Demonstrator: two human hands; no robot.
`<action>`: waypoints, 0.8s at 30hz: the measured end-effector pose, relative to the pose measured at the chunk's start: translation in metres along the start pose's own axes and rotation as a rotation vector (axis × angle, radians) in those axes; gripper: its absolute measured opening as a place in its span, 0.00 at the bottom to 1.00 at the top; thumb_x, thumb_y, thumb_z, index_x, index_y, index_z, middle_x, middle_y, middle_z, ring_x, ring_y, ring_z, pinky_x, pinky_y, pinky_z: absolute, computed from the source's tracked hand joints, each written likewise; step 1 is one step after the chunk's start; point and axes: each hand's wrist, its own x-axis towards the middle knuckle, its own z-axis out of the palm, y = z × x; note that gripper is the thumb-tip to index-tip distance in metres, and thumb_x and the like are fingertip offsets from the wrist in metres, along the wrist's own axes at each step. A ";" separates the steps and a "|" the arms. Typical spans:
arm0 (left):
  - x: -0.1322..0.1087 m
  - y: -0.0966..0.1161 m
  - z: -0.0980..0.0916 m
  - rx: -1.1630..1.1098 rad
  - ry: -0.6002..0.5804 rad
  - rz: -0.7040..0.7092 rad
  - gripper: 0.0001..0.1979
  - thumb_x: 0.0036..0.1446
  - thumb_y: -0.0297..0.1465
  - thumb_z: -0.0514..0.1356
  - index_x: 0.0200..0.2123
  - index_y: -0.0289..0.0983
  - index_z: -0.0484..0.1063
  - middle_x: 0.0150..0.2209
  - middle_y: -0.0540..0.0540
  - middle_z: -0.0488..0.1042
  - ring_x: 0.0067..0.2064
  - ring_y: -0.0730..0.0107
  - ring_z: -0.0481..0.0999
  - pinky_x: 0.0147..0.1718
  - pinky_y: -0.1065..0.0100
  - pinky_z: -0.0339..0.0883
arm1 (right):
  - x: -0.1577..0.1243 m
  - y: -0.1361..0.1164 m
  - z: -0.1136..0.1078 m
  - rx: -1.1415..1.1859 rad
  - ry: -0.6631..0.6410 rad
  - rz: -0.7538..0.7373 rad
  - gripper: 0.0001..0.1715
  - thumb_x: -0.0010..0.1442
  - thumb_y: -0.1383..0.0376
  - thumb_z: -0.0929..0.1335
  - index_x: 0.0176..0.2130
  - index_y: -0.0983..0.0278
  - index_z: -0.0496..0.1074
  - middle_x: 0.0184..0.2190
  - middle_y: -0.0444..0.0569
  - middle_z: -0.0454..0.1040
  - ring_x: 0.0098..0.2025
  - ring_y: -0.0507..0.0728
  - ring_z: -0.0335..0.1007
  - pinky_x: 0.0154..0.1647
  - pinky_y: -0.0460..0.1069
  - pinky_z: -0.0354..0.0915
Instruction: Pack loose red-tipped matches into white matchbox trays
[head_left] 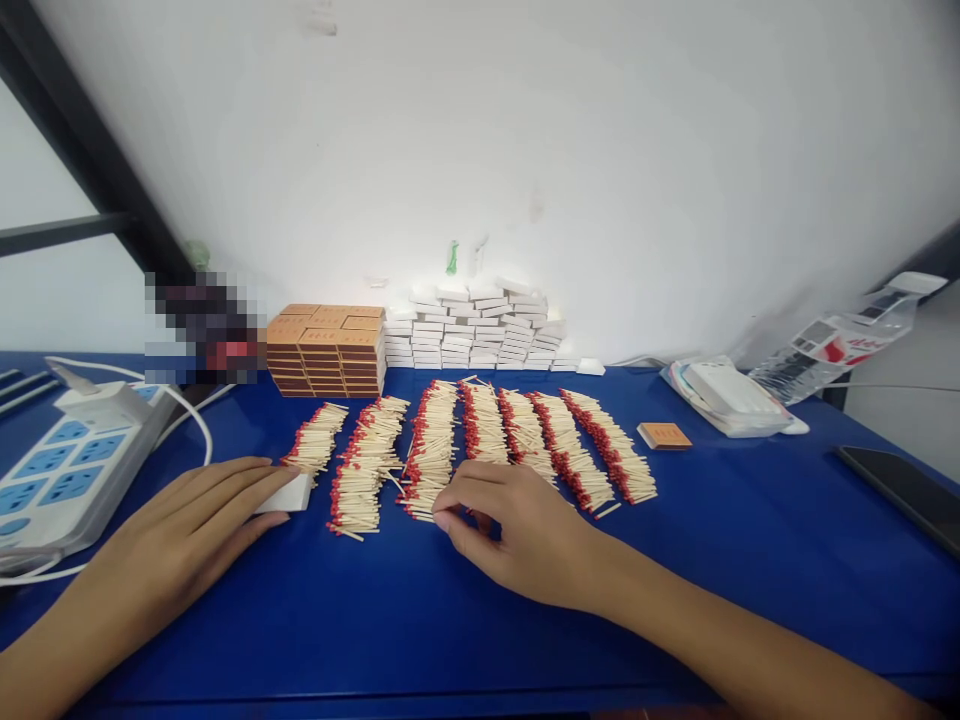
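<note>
My left hand (191, 515) grips a small white matchbox tray (289, 494) between thumb and fingers, low over the blue table at the left end of the match rows. My right hand (517, 535) has thumb and forefinger pinched together at the near end of a row of matches (433, 450). Whether a match sits in that pinch is hidden. Several rows of red-headed wooden matches (360, 490) run side by side across the middle of the table. A shorter row of matches (321, 437) lies just beyond my left fingers.
Orange matchboxes (326, 350) are stacked at the back, beside piled white trays (472, 335) against the wall. One orange matchbox (664, 436) lies right of the rows. A power strip (82, 460) with cables stands left; a plastic bottle (840, 340), white packet (731, 397) and phone (904, 490) lie right.
</note>
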 end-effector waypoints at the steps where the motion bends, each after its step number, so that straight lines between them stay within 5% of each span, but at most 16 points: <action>1: 0.000 -0.001 0.001 0.000 -0.009 -0.010 0.24 0.75 0.45 0.54 0.68 0.43 0.70 0.59 0.44 0.80 0.57 0.56 0.80 0.61 0.55 0.70 | 0.000 0.000 0.000 0.003 0.000 -0.001 0.08 0.70 0.69 0.68 0.39 0.63 0.79 0.33 0.46 0.77 0.35 0.53 0.72 0.37 0.49 0.63; 9: -0.003 -0.003 0.001 -0.021 -0.057 -0.011 0.25 0.75 0.43 0.53 0.70 0.43 0.65 0.61 0.44 0.77 0.59 0.56 0.77 0.64 0.56 0.65 | -0.001 0.000 -0.001 0.008 0.004 -0.007 0.08 0.70 0.69 0.68 0.40 0.64 0.79 0.34 0.46 0.78 0.36 0.54 0.73 0.38 0.49 0.64; 14: 0.002 0.003 -0.006 0.006 0.026 -0.007 0.29 0.75 0.38 0.55 0.75 0.45 0.57 0.62 0.42 0.75 0.61 0.54 0.76 0.64 0.55 0.64 | -0.002 0.000 0.000 -0.009 -0.009 0.009 0.08 0.70 0.69 0.68 0.40 0.63 0.79 0.34 0.46 0.78 0.36 0.54 0.74 0.38 0.50 0.64; 24: 0.002 0.011 -0.012 -0.039 0.090 -0.111 0.30 0.71 0.36 0.61 0.73 0.49 0.59 0.62 0.43 0.74 0.60 0.55 0.77 0.66 0.50 0.68 | 0.000 -0.001 -0.003 0.025 0.019 0.005 0.10 0.71 0.68 0.67 0.39 0.63 0.79 0.32 0.47 0.78 0.35 0.54 0.73 0.37 0.50 0.64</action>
